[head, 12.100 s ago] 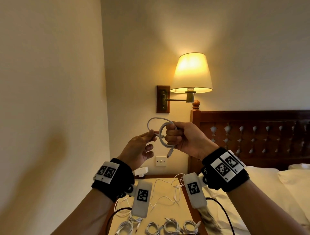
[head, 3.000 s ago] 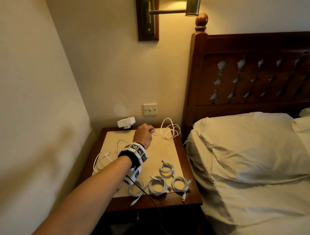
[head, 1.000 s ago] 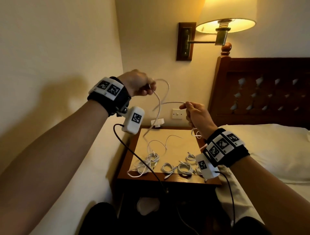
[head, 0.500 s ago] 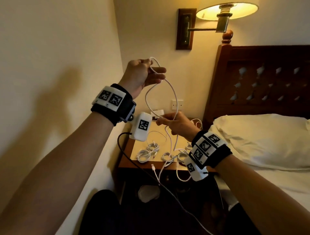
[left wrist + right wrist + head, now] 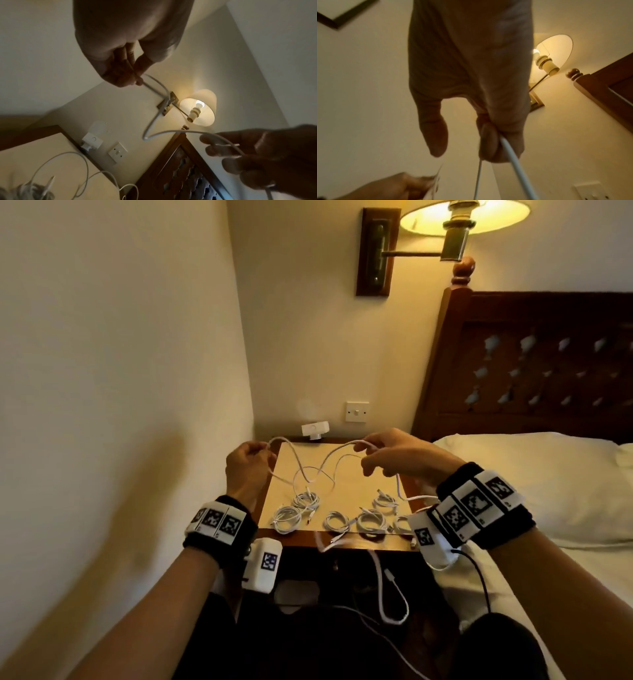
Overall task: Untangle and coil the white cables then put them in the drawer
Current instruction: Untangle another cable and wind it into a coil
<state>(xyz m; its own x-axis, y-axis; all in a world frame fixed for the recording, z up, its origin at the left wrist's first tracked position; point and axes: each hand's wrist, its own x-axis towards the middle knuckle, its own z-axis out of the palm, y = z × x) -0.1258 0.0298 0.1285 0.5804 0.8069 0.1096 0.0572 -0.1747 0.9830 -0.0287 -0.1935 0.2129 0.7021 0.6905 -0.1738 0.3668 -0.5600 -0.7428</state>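
The fingers (image 5: 120, 70) of the left hand (image 5: 245, 470) pinch one part of a loose white cable (image 5: 310, 465). The fingers (image 5: 489, 142) of the right hand (image 5: 400, 457) pinch another part of it. The cable sags between both hands above the counter (image 5: 346, 491); its remaining length hangs past the counter's front edge. Several coiled cables (image 5: 371, 520) lie in a row near that edge. A lamp (image 5: 459, 220) glows on the wall above, and a bed (image 5: 548, 491) stands beside the counter.

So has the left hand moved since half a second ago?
Yes. The left hand has dropped: it was raised near the wall lamp's bracket, and now pinches the white cable low over the bedside table, below the wall switch.
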